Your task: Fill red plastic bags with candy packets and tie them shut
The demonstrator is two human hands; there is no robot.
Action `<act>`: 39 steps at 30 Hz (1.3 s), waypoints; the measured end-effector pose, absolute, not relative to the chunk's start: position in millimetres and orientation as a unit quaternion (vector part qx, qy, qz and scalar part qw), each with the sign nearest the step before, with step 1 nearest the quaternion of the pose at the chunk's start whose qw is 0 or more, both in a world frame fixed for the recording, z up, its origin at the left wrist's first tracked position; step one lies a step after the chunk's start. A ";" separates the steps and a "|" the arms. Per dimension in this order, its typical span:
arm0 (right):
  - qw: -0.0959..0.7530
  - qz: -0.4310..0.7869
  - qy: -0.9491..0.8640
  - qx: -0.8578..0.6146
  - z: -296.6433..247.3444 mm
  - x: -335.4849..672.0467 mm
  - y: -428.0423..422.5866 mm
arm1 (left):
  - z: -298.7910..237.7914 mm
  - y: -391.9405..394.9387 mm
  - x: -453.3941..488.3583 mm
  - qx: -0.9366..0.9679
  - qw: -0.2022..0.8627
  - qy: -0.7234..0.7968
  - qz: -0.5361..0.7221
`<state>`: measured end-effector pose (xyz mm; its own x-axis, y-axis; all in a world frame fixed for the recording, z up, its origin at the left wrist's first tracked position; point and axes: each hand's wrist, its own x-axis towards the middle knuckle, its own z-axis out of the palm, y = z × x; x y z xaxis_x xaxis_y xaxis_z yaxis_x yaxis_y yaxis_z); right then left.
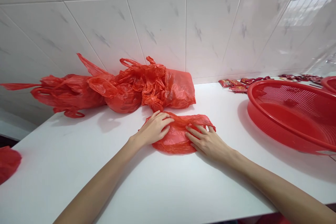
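A thin red plastic bag (178,136) lies crumpled on the white table in front of me. My left hand (156,127) rests on its left part, fingers stretched out over the plastic. On its right part lies my right hand (204,140), palm down with the fingers spread. Some fingertips of that hand are partly covered by a fold of the bag. Just behind it stand several filled red plastic bags (123,94) in a row; what they contain is hidden.
A large red perforated basket (294,112) stands at the right, with part of a second red basket (329,84) beyond it. Small red packets (237,85) lie along the tiled wall (162,24). Another red object (9,162) shows at the left edge of the white table (78,168).
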<state>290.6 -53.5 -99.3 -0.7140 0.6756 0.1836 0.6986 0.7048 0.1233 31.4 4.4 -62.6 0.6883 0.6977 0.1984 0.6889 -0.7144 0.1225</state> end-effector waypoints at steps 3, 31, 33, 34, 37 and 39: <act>0.098 -0.103 -0.929 -0.341 -100.8 290.0 -54.2 | -67.7 5.8 30.3 0.916 0.028 0.387 0.101; 0.106 -0.235 -0.853 -0.454 -112.2 301.5 -44.4 | -76.6 -9.6 46.8 0.939 0.043 0.312 0.139; 0.096 -0.227 -0.846 -0.473 -112.0 303.4 -43.7 | -71.1 -14.6 48.3 0.941 0.050 0.314 0.118; 0.093 -0.218 -0.843 -0.482 -111.6 304.0 -43.5 | -68.1 -17.5 49.5 0.940 0.055 0.319 0.103; 0.085 -0.185 -0.838 -0.507 -109.5 304.4 -43.5 | -60.6 -23.5 52.6 0.932 0.064 0.353 0.060; 0.078 -0.168 -0.834 -0.519 -108.0 304.0 -43.4 | -57.5 -23.0 52.2 0.920 0.064 0.385 0.040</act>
<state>304.0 -43.4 -108.0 -0.4491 0.8400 0.3044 0.8924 0.4049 0.1994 52.2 -23.0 -57.5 0.6998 0.7140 0.0235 0.7039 -0.6947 0.1480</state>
